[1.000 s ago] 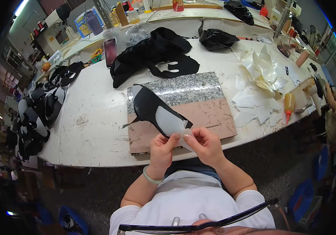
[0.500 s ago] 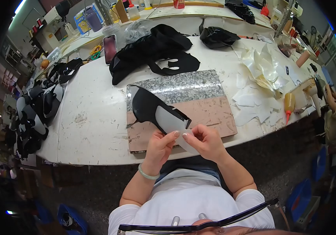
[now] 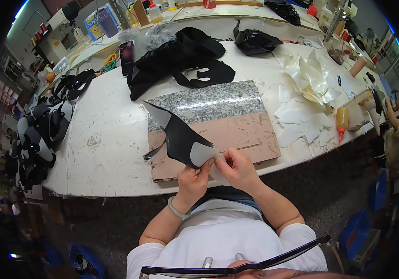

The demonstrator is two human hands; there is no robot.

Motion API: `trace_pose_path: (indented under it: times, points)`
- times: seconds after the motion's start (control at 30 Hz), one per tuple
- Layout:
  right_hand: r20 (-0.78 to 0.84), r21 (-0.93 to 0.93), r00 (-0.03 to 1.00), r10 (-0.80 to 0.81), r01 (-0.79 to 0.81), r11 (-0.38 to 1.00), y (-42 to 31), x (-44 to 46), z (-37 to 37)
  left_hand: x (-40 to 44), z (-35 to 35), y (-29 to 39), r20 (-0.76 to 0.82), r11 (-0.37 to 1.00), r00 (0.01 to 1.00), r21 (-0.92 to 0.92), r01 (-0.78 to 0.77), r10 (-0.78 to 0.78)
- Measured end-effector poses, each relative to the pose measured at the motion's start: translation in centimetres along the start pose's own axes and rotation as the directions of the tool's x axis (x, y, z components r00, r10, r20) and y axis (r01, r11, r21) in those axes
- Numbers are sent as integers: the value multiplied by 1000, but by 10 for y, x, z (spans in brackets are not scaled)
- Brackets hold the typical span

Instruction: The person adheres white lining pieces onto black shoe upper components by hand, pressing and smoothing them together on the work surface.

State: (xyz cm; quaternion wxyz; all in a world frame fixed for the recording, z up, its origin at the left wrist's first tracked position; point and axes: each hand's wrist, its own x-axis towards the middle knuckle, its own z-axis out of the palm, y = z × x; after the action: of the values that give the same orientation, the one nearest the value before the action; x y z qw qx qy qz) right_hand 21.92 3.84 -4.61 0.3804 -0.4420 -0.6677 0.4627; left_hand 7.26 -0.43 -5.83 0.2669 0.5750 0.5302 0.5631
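Observation:
My left hand [image 3: 193,182] is closed on the lower end of a black shoe-upper piece [image 3: 180,137] with light grey patches at both ends. The thumb presses on the grey patch nearest me. My right hand [image 3: 238,171] touches that same end, its thumb and forefinger pinched on a thin whitish sheet [image 3: 218,176], which hangs down between the hands. How far the sheet is joined to the upper is hidden by the fingers. Beneath, a work block [image 3: 250,132] with a speckled stone half and a pinkish half lies on the table.
Black and grey cut pieces [image 3: 46,130] are heaped at the left. Black fabric [image 3: 181,56] and a phone [image 3: 127,58] lie behind the block. To the right are whitish sheets [image 3: 308,79], scraps [image 3: 304,121] and a glue bottle [image 3: 342,122]. A person [image 3: 394,139] is at far right.
The shoe-upper piece has turned in my hands, so its far grey tip now points up and left and more of its black middle shows. The right hand keeps its pinch.

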Motion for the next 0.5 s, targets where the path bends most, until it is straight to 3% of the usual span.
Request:
trace_pose_path:
  times: [0.1, 0.2, 0.3, 0.4, 0.5]
  points:
    - [10, -20, 999, 36, -36, 999, 3, 2, -1, -7, -3, -10, 66, 977, 987, -148, 156, -147]
    - [161, -105, 978, 133, -117, 988, 0, 7, -12, -5, -13, -11, 145, 928, 955, -236, 289, -260]
    - [60, -230, 993, -97, 108, 967, -7, 13, -15, 1, -27, 0, 284, 885, 909, -268, 380, -304]
    - [240, -39, 924, -297, 314, 949, -9, 24, -18, 9, -34, 3, 374, 910, 894, -230, 346, -246]
    - [288, 10, 940, -182, 187, 982, -14, 28, -17, 14, -46, 7, 395, 878, 869, -244, 413, -299]
